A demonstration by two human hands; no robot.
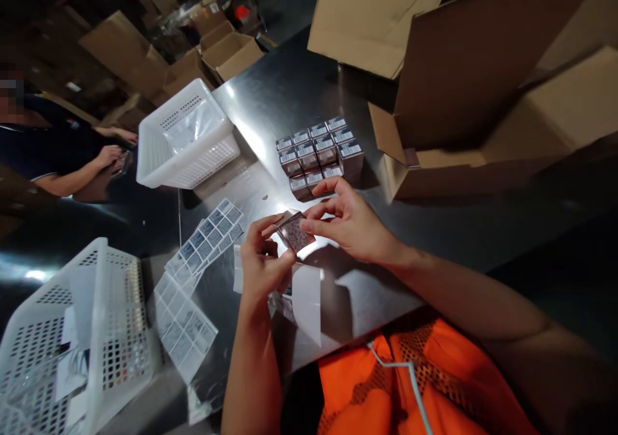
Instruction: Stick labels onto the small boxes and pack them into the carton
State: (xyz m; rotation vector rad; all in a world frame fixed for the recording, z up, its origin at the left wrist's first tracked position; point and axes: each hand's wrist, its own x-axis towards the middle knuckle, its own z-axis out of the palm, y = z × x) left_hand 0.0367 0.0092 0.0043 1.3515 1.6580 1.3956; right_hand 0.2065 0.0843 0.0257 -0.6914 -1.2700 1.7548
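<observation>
A small patterned box (295,232) is held between my two hands above the metal table. My left hand (264,258) grips it from the left, fingers along its far edge and thumb below. On the right side, my right hand (345,222) pinches its edge between thumb and fingers. Just beyond my hands stands a block of several similar small boxes (318,150), labels facing up. Under and beside my left hand lie pale sheets (307,300). To the left are label sheets (212,235) printed with rows of dark rectangles.
A white perforated basket (212,161) stands at the far left, another basket (103,332) at the near left. A large open carton (444,181) occupies the right side of the metal table (261,94). Across the left edge, another person (62,145) handles something.
</observation>
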